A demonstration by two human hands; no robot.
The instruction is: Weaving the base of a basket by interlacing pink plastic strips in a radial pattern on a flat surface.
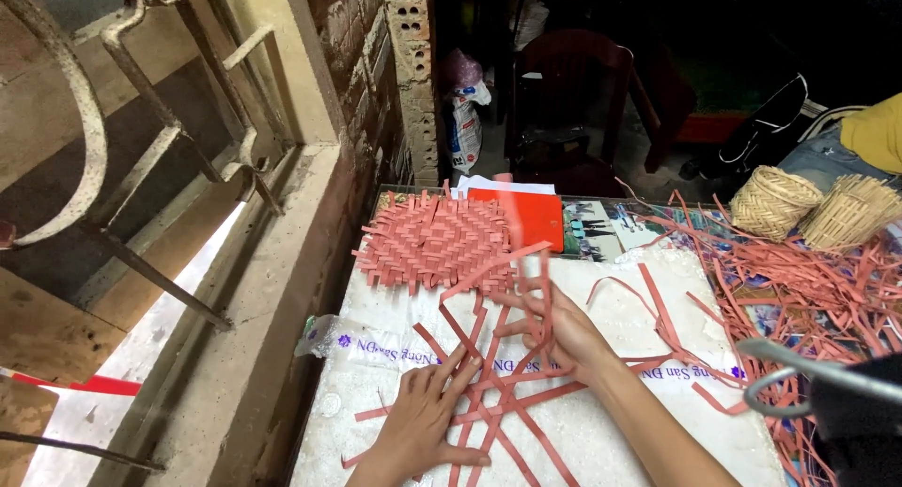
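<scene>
My right hand (562,329) has its grip closed on a pink strip (539,294), lifting it upright, though motion blur makes the exact pinch hard to see. My left hand (427,414) lies flat, fingers spread, pressing down the crossed strips of the started weave (498,379) on the white surface (611,431). Just beyond sits a finished woven mat (434,240). Loose strips (808,280) pile to the right, near two small woven baskets (813,205).
</scene>
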